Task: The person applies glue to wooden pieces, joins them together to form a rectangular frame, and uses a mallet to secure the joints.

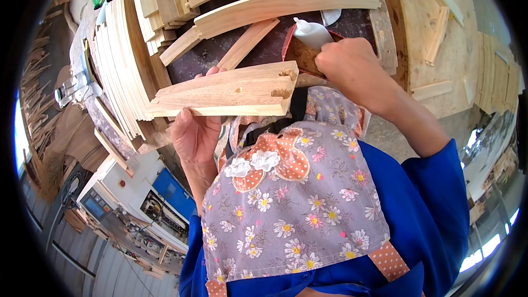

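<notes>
My left hand point(192, 135) grips a pale wooden board point(231, 92) from below, thumb on its near edge and fingertips at its far edge. The board's right end has rough brown hollows, and a small knot marks its middle. Over on the right, my right hand point(352, 61) is closed above a red-rimmed tray point(286, 43) with brown material in it. What its fingers hold, if anything, is hidden. A white squeeze bottle with a nozzle point(313, 34) leans in the tray, right beside that hand.
Curved wooden rails point(286, 6) lie across the dark worktable point(206, 55), with a short strip point(250, 43) under them. Stacked slats point(118, 66) stand on the left. A plywood sheet point(440, 33) is at right. A white machine point(132, 195) stands at lower left.
</notes>
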`<state>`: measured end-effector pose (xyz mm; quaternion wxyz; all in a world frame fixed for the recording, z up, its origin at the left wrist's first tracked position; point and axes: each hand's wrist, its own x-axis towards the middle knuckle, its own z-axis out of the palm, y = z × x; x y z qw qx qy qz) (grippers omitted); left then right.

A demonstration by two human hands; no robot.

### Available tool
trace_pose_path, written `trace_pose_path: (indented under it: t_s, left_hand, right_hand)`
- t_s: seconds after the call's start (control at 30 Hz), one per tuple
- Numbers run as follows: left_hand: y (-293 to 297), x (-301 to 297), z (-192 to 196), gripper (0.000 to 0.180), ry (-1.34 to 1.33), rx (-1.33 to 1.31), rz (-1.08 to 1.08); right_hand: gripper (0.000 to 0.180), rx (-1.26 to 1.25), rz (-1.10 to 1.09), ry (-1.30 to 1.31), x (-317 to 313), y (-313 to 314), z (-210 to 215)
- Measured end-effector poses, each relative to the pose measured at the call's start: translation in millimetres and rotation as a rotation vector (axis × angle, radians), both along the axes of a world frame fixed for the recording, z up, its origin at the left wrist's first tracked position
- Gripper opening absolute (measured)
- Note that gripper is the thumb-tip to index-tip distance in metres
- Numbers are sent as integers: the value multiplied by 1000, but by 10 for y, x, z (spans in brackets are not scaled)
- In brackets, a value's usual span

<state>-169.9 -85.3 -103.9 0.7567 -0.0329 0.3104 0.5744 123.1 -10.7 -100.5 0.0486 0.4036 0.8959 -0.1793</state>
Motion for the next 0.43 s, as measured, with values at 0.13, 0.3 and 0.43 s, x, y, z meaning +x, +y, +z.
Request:
trace_pose_path:
  t_s: [0.13,0.3,0.43]
  left_hand:
    - [-17,-25,-3,64,-22,-1,2]
    - [-19,19,12,65,20,-12,28]
    - [-23,8,-34,71,42,-11,-7]
  right_hand:
    - [5,48,103,67,-58,90,-60]
    - [4,-47,109,-2,1,107,-80]
    - [6,-217,-36,234,78,173,185]
